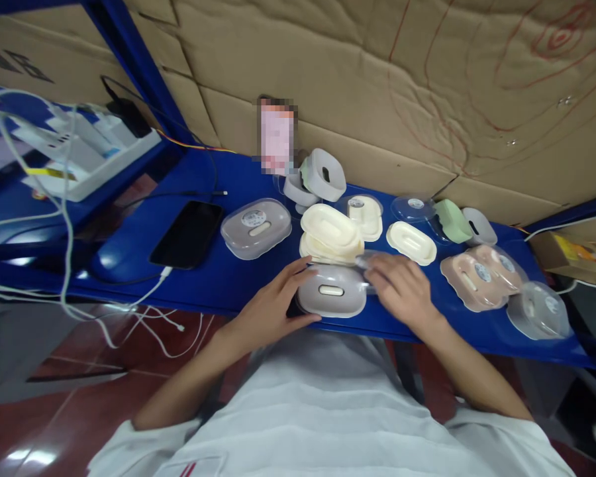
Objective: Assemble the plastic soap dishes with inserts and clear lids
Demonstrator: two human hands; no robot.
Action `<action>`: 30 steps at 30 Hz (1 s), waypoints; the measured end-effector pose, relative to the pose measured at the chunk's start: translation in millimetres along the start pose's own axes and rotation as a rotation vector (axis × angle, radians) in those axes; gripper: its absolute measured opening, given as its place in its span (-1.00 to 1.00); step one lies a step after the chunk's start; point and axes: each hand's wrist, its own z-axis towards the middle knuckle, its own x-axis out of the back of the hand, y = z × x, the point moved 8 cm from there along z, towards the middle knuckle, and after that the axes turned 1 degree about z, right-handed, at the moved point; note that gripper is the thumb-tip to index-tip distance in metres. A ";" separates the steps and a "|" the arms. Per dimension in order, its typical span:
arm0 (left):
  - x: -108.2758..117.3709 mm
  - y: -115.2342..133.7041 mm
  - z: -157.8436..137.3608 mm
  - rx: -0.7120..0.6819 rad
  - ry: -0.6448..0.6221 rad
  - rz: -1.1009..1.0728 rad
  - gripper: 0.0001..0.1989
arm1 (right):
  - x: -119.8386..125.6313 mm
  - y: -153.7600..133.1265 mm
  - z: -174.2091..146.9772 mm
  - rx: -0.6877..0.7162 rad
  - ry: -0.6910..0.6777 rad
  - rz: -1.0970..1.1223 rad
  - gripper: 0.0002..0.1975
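Blue surface [258, 288]: near edge just your side of grey case [332, 305]; careless pull toward you could tip case off. Cream tray stack [330, 228] just beyond case; bump could topple it. Your left fingers [294, 281] hold case's left end; right fingers [385, 275], blurred, at case's right, can't tell whether gripping.

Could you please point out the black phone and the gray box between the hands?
Black phone [187, 234], head view: middle of the screen.
Gray box [332, 303], head view: near the middle of its top.

White short-sleeved shirt [322, 411] with small red stripes [187, 470]
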 end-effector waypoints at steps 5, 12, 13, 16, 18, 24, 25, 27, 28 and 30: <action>-2.6 -3.5 0.5 0.028 -0.033 -0.013 0.04 | -4.8 -55.5 5.0 0.141 -0.198 0.207 -0.56; -2.3 -7.3 0.2 0.000 -0.018 -0.054 -0.03 | -14.8 -61.4 6.3 0.176 -0.223 0.374 -0.51; -1.3 -7.3 0.0 -0.008 -0.009 -0.057 -0.07 | -16.8 -63.4 3.5 0.191 -0.212 0.364 -0.53; -0.5 -7.2 -0.9 -0.025 -0.003 -0.054 -0.16 | -23.1 -69.0 -5.4 0.226 -0.180 0.307 -0.51; -1.7 -8.4 -1.0 -0.013 -0.017 -0.048 -0.17 | -28.0 -70.4 -10.2 0.229 -0.184 0.275 -0.49; -3.6 -8.4 -8.0 0.007 -0.039 0.022 -0.18 | -29.6 -72.8 -11.9 0.244 -0.174 0.241 -0.50; -2.5 -8.5 -13.4 0.006 -0.033 0.050 -0.17 | -28.0 -72.9 -10.9 0.241 -0.162 0.231 -0.49; 4.1 -10.5 -29.3 0.010 0.018 0.128 -0.17 | -25.9 -71.7 -8.8 0.214 -0.153 0.210 -0.47; 9.1 -12.2 -39.3 0.017 0.054 0.170 -0.17 | -25.3 -70.9 -7.9 0.199 -0.156 0.205 -0.45; 22.8 -17.8 -61.1 0.057 0.150 0.239 -0.18 | -24.6 -68.7 -6.3 0.173 -0.175 0.212 -0.42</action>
